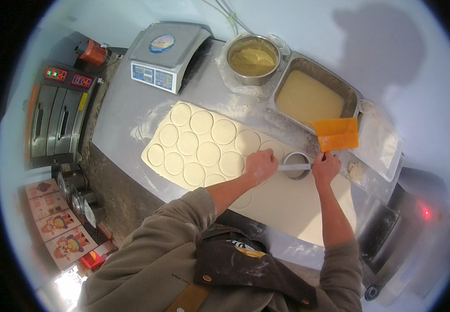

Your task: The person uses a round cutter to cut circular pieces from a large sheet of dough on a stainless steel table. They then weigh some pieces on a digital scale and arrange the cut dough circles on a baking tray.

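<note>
A sheet of rolled dough (pixel 308 208) lies across the grey table, with several circles cut into its left part. Toward its right half stands a round ring cutter (pixel 298 176) with a pale flat bar across its top. My left hand (pixel 261 166) is closed at the bar's left end, low over the dough; its fingertips are partly hidden. At the other end, my right hand (pixel 326 167) is closed, with an orange scraper (pixel 338 134) sticking up from its fingers. Whether the right hand also grips the bar is hard to see.
Behind the dough stand a digital scale (pixel 171 47), a metal bowl (pixel 252 78) of yellowish mixture and a deep metal pan (pixel 351 99) of pale liquid. A white tray (pixel 386 148) and a dough scrap (pixel 356 171) lie at right. An oven (pixel 53 122) stands far left.
</note>
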The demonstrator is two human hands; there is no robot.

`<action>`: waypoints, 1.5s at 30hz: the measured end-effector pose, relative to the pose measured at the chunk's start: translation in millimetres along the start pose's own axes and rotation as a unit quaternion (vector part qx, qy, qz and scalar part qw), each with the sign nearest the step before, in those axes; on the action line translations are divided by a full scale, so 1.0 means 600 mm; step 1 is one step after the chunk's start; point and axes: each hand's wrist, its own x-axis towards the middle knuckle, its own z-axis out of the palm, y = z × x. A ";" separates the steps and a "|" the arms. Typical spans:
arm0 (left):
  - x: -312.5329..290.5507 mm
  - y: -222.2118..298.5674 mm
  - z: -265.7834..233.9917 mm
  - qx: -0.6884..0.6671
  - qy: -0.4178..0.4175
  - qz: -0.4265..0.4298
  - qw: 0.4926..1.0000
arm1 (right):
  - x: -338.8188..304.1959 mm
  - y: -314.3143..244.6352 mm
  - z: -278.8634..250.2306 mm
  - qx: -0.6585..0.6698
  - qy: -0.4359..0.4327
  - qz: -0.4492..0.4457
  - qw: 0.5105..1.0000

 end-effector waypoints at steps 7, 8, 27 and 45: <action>-0.004 -0.005 0.007 0.012 0.003 -0.009 1.000 | -0.001 -0.003 0.002 0.022 0.029 -0.017 0.999; -0.004 -0.006 0.008 0.012 0.008 -0.006 1.000 | -0.001 -0.004 0.001 0.025 0.019 -0.009 0.999; 0.020 -0.004 0.019 0.082 -0.106 0.016 0.991 | -0.011 0.021 0.043 0.070 0.070 -0.070 0.993; -0.217 -0.055 -0.012 0.003 -0.060 -0.020 0.998 | -0.193 -0.034 -0.084 0.074 0.014 0.002 0.997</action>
